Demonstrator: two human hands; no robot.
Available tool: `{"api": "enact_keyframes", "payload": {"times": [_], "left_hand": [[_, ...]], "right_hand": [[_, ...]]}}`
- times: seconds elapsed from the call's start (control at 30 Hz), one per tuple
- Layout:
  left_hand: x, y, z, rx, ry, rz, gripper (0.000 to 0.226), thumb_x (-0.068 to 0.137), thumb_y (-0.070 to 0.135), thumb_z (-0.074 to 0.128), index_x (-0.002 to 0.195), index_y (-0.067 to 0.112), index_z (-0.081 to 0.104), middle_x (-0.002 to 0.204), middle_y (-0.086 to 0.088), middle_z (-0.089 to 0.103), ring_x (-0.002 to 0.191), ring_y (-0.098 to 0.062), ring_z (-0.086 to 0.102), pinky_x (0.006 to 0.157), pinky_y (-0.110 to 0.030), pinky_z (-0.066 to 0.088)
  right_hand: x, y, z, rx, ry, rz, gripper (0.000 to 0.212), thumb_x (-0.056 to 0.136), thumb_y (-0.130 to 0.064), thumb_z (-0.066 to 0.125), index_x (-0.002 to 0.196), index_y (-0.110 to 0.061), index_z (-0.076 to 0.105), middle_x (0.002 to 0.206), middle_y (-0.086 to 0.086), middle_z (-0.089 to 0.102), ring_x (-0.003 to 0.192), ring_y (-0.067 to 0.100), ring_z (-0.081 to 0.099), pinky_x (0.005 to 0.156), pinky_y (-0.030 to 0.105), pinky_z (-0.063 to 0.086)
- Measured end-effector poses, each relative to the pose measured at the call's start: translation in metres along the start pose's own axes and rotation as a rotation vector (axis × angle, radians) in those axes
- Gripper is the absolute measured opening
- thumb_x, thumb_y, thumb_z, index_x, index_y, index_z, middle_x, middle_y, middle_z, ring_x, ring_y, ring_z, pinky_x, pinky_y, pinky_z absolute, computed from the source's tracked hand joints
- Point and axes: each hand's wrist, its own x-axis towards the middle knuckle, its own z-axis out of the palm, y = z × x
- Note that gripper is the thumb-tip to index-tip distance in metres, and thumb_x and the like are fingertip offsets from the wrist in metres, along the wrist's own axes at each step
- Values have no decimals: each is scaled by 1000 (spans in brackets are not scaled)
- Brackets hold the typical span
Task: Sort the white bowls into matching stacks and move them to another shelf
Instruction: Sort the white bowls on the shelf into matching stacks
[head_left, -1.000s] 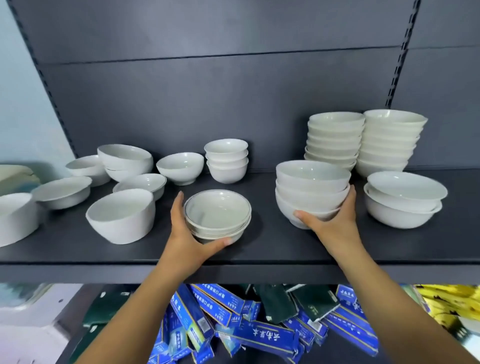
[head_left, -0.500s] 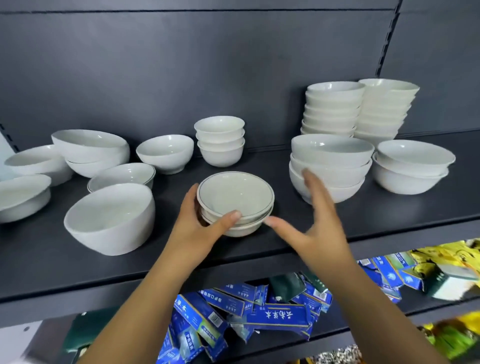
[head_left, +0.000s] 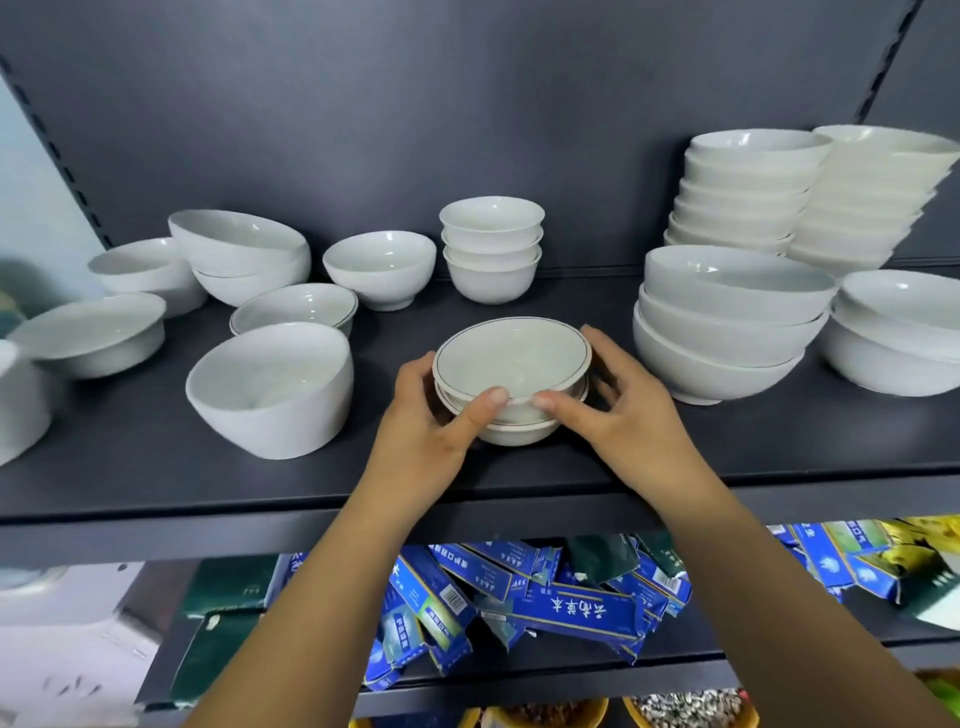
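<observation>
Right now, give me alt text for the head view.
The left hand and right hand grip a short stack of rimmed bowls at the front of a dark shelf. Other white bowls, single and stacked, stand around it.

I see a dark shelf bearing white bowls: a banded stack near its front edge, loose bowls at left, tall stacks back right.
</observation>
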Motion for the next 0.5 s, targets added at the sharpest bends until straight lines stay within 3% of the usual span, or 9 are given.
{"api": "enact_keyframes", "payload": {"times": [0.07, 0.13, 0.23, 0.3, 0.4, 0.5], "left_hand": [[1, 1, 2, -25, 29, -14, 65, 61, 49, 61, 115, 17, 43, 104, 18, 54, 94, 9, 53, 77, -2, 42], [3, 4, 5, -49, 56, -21, 65, 62, 50, 66, 113, 15, 45, 105, 9, 57, 92, 6, 55, 75, -3, 43], [12, 12, 6, -44, 125, -13, 69, 66, 57, 69, 113, 11, 48, 108, 1, 60, 96, -6, 59, 74, -5, 44], [17, 20, 6, -23, 156, 6, 73, 64, 62, 67, 111, 10, 49, 110, 0, 60, 100, -10, 58, 76, -9, 45], [18, 29, 8, -9, 213, 7, 65, 69, 59, 66, 110, 14, 45, 106, 4, 56, 93, -3, 55, 74, -8, 43], [12, 23, 9, 33, 188, 26, 61, 68, 48, 70, 110, 14, 43, 103, 7, 54, 93, -2, 53, 78, -7, 41]], "right_hand": [[4, -4, -1, 1, 2, -6, 51, 62, -38, 75, 106, -40, 49, 102, -35, 54, 106, -5, 51, 100, 21, 38], [10, -6, -4, -10, -7, -8, 45, 69, -30, 75, 109, -31, 55, 100, -29, 56, 102, -7, 52, 92, 14, 38], [16, -13, -7, 7, -25, -27, 21, 73, -28, 73, 88, -22, 61, 79, -25, 60, 80, -16, 55, 75, 9, 43], [20, -18, -8, 89, -7, -44, 17, 73, -24, 73, 81, -18, 60, 66, -25, 60, 68, -17, 55, 70, 13, 46], [23, -24, -10, 146, 4, -85, 20, 75, -20, 72, 70, -27, 54, 60, -32, 61, 65, -18, 56, 64, 3, 43], [19, -14, -12, 155, -54, -105, 18, 75, -15, 72, 81, -23, 57, 63, -32, 61, 68, -17, 56, 68, 3, 44]]}}
